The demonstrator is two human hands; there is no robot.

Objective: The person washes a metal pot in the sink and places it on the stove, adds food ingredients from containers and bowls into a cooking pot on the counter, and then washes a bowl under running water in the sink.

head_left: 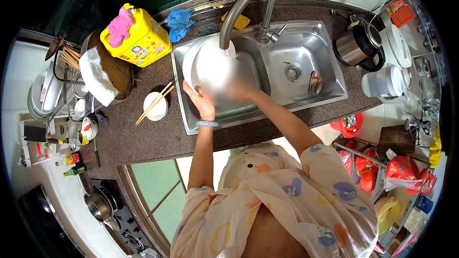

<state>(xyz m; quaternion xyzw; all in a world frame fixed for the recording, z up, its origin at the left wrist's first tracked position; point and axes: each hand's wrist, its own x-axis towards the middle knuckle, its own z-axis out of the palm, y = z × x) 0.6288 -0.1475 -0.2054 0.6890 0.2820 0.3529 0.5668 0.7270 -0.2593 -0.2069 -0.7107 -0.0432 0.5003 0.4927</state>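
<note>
In the left basin of the steel sink (311, 107), my left hand (201, 103) is closed on the lower left edge of a white bowl (205, 59), a bluish bangle on its wrist. Another white rim shows along the bowl's left side; whether it is a second dish I cannot tell. My right hand (239, 89) reaches to the bowl's lower right side, but a blur hides its fingers and anything in them. Directly above the bowl hangs the spout of the curved faucet (234, 14).
Left of the sink stand a small white bowl (156, 107) with chopsticks (154, 104) across it and a yellow jug (141, 38). A blue cloth (180, 24) lies behind. Food scraps (314, 82) lie in the right basin. A kettle (356, 45) stands to the right.
</note>
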